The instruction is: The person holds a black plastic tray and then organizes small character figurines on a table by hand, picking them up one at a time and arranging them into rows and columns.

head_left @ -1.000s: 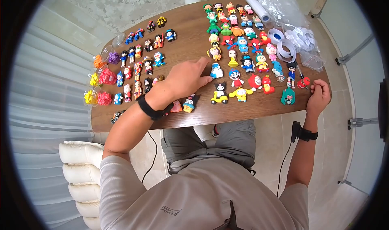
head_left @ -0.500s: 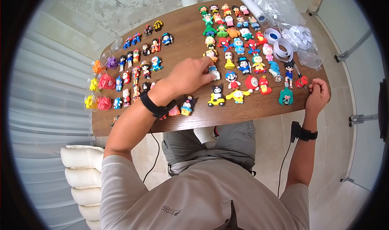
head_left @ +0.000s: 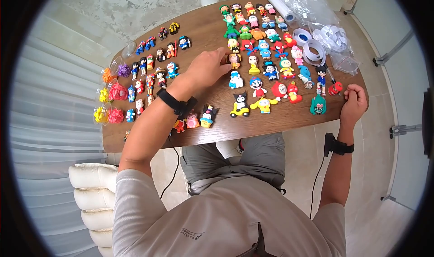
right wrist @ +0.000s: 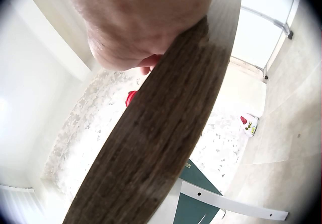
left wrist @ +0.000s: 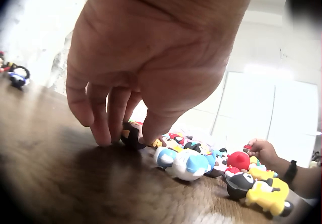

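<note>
While the head view shows the whole table (head_left: 203, 21), the right wrist view adds a white bottle (right wrist: 249, 125) on the floor beyond its edge. The right hand (head_left: 354, 104) rests at the near right, fingers loosely curled. The left hand (head_left: 203, 69), as its wrist view shows, pinches the brown-haired figure (head_left: 234, 61); earlier it was at the nearer white-and-blue figure (head_left: 236, 80).

The table (head_left: 203, 40) is brown, the shirt (head_left: 190, 211) grey, the chair (head_left: 92, 189) cream-white.
</note>
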{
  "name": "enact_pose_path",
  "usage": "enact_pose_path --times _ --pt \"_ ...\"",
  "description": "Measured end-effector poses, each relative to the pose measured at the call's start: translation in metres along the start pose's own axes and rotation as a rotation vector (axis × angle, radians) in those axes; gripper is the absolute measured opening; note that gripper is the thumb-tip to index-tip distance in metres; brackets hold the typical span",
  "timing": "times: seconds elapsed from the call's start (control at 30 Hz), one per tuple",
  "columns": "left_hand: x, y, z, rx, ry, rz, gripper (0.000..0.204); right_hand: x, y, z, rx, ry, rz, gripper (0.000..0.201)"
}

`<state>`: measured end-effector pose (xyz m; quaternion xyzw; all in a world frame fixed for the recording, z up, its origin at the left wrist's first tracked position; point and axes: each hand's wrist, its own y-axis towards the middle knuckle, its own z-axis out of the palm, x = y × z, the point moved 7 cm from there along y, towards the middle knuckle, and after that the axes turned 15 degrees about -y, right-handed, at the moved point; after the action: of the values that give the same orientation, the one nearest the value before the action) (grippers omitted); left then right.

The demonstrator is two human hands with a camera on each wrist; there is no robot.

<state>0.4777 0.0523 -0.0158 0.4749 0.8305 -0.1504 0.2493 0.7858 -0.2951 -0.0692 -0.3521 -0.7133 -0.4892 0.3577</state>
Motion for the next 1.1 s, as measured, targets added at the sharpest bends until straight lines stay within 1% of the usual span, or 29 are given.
enact_pose_path --times 0.03,0.13,0.23,0.33,0.47,0.57,0.67,0.7,0.8,0.83,0.93,1.03,1.1 --pt "-0.004 -0.002 -0.003 -0.009 0.001 0.014 0.044 0.000 0.000 0.000 0.003 0.001 -0.005 0.015" --pt "-0.016 -0.015 -0.015 -0.038 0.100 -0.057 0.041 -0.001 0.000 0.000 0.001 0.000 0.002 0.015" --pt "-0.040 -0.033 -0.007 0.132 -0.015 -0.053 0.038 0.000 -0.001 -0.002 -0.013 -0.007 0.014 0.016" --pt "-0.042 -0.038 0.008 0.193 0.038 -0.030 0.037 -0.001 0.000 0.000 -0.008 0.000 0.009 0.015" --pt "-0.041 -0.038 0.011 0.130 0.087 0.003 0.038 -0.001 0.000 0.000 -0.006 -0.017 0.003 0.015" --pt "-0.059 -0.051 0.003 0.062 0.143 0.097 0.038 -0.004 0.001 0.000 -0.002 -0.005 0.009 0.016" --pt "-0.082 -0.073 0.015 0.197 0.072 0.237 0.039 -0.005 0.001 -0.001 -0.010 -0.013 0.025 0.016" --pt "-0.084 -0.080 0.023 0.281 0.134 0.178 0.042 -0.006 0.000 -0.001 -0.008 -0.010 0.024 0.016" --pt "-0.088 -0.089 0.033 0.227 0.189 0.248 0.044 -0.006 0.001 0.000 -0.005 -0.007 0.011 0.016" --pt "-0.084 -0.088 0.035 0.247 0.179 0.210 0.044 -0.005 0.001 0.000 -0.005 -0.010 0.004 0.016" --pt "-0.080 -0.086 0.029 0.209 0.193 0.153 0.041 -0.006 0.002 0.000 0.001 -0.016 0.004 0.016" --pt "-0.084 -0.087 0.024 0.168 0.231 0.230 0.041 -0.010 0.002 0.000 0.000 -0.015 0.015 0.016" --pt "-0.077 -0.085 0.007 0.168 0.166 0.131 0.040 -0.009 0.002 -0.001 -0.003 -0.020 0.020 0.016"
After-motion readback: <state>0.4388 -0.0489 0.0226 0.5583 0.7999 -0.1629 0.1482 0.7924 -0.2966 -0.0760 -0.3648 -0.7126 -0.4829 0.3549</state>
